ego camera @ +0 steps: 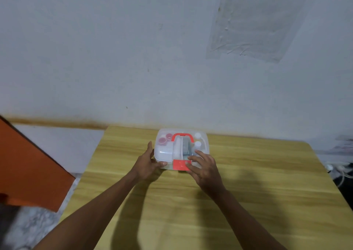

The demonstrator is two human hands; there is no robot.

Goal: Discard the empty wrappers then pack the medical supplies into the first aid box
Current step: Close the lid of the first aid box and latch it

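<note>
A clear plastic first aid box (pixel 166 150) with a red handle (pixel 182 136) and a red front latch (pixel 179 164) sits at the far middle of the wooden table (pixel 248 182), its lid down. Through the lid I see pink-capped and white-capped containers and a dark packet. My left hand (pixel 148 163) grips the box's front left corner. My right hand (pixel 204 166) rests with spread fingers on the front right of the lid, beside the latch.
A white wall rises right behind the table. An orange panel (pixel 28 165) stands to the left over a marbled floor. White cables (pixel 342 170) lie off the table's right edge.
</note>
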